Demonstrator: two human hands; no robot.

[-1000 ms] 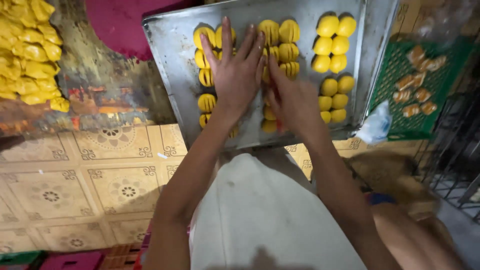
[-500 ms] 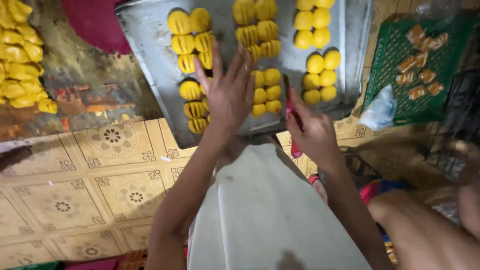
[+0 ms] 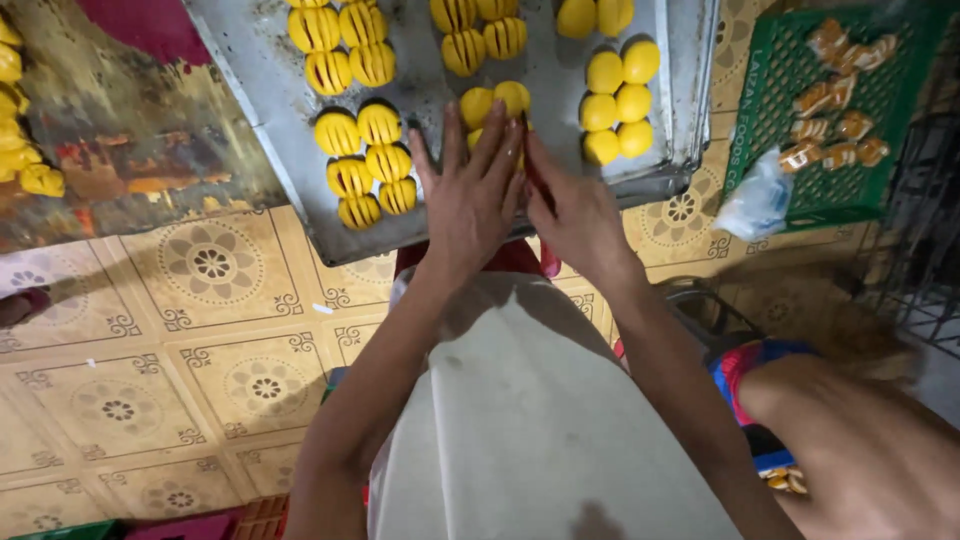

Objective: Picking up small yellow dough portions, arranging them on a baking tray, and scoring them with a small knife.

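Note:
A large metal tray (image 3: 270, 90) lies on the floor and holds groups of yellow dough pieces. Some groups are slashed with dark lines (image 3: 365, 165); others are smooth balls (image 3: 620, 100). My left hand (image 3: 470, 195) rests flat with fingers spread on the tray's near part, its fingertips touching a group of smooth yellow pieces (image 3: 495, 100). Right beside it, my right hand (image 3: 575, 215) is closed around a thin red-handled tool (image 3: 540, 175) that points toward the same group. The pieces below my palms are hidden.
A green plastic crate (image 3: 770, 90) with several brown pastries (image 3: 840, 130) stands at the right, a crumpled plastic bag (image 3: 757, 197) against it. More yellow pieces (image 3: 20, 150) lie on a board at far left. Patterned floor tiles (image 3: 200, 300) surround the tray. My white apron (image 3: 530, 420) fills the foreground.
My right hand has come back from the tray's near edge and now sits next to the left hand. The left hand has shifted right, toward the middle group of pieces.

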